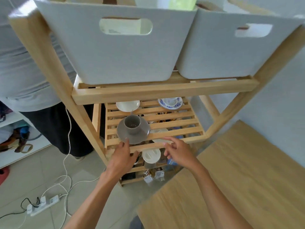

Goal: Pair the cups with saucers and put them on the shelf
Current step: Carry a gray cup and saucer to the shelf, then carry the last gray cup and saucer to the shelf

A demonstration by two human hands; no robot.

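Cups and saucers are sitting on the slatted wooden shelf (173, 129), under two white bins. Nearest, the grey saucer (143, 134) is carrying its grey cup (132, 123); both look stiff, glazed, breakable, the cup loose. The left hand (123, 156) is pinching the saucer's near rim; supporting underneath seems safer. The right hand (177, 152) is hovering loosely open, empty.
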